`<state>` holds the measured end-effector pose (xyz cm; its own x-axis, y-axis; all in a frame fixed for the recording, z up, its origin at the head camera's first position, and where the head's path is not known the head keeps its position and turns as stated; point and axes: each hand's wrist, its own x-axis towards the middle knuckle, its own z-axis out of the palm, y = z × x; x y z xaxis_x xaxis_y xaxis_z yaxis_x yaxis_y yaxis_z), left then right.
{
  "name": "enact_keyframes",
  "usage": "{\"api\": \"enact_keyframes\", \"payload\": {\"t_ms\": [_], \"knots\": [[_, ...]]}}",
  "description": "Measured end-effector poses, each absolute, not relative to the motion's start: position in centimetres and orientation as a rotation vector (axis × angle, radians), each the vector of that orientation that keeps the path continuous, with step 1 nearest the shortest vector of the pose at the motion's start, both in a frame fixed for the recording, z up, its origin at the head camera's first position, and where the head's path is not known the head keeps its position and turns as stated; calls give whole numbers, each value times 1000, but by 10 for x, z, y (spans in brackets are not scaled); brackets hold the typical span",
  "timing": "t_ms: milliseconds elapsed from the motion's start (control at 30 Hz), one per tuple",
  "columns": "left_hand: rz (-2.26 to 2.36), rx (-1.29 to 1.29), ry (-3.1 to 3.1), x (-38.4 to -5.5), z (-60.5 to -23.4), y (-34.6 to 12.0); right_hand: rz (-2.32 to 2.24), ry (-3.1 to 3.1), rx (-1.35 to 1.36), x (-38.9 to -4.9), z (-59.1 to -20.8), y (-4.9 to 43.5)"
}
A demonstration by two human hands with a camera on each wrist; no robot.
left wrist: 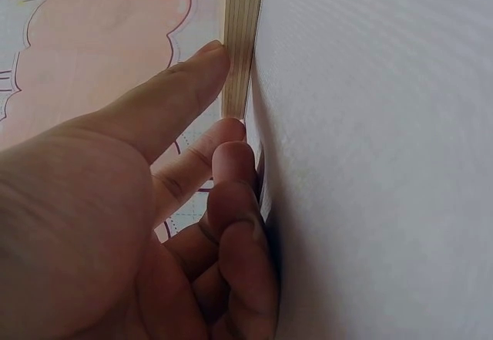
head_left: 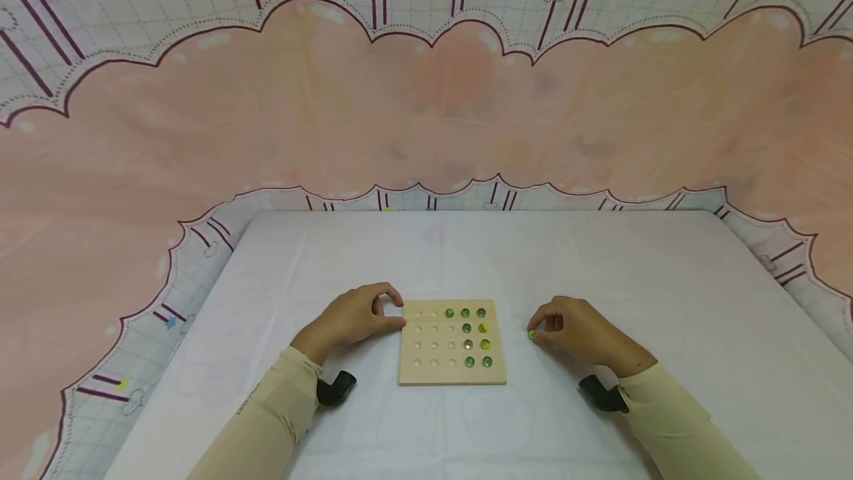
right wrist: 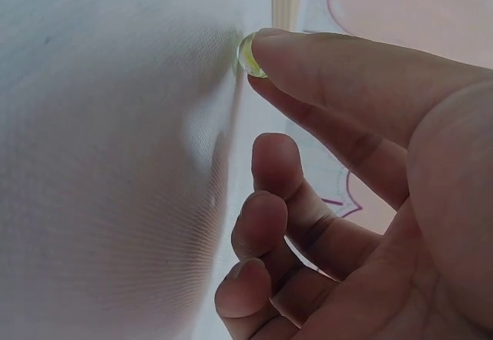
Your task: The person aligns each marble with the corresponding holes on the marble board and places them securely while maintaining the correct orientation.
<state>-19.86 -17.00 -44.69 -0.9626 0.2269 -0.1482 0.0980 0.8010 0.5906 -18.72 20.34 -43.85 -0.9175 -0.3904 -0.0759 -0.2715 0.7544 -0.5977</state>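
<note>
A pale wooden board (head_left: 409, 375) with rows of shallow round hollows lies on the white-covered table. Glass marbles (head_left: 469, 344), green, yellow and one brownish, sit in hollows along its right side; the hollows on the left hold none. At the board's left edge is my left hand (head_left: 353, 319), with thumb (left wrist: 208, 66) and forefinger tips against the wood and the other fingers bent beneath. To the right of the board, my right hand (head_left: 576, 328) pinches a yellow-green marble (right wrist: 250, 56) between thumb and forefinger, low over the cloth. Its remaining fingers curl loosely below.
A white cloth (head_left: 440, 258) covers the table. Behind and beside it hangs a peach and white patterned fabric (head_left: 426, 124). Each wrist carries a black device, one on the left wrist (head_left: 336, 388) and one on the right wrist (head_left: 603, 394).
</note>
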Motion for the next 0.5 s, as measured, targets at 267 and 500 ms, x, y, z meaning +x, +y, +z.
{"api": "enact_keyframes", "payload": {"t_ms": [267,500], "knots": [[895,230,2775,-197,-447,-170,-889,2763,-531,-186,-438,203],[890,226,2778,-198,-449,-169,-881,2787,-578,-185,-435,201]]}}
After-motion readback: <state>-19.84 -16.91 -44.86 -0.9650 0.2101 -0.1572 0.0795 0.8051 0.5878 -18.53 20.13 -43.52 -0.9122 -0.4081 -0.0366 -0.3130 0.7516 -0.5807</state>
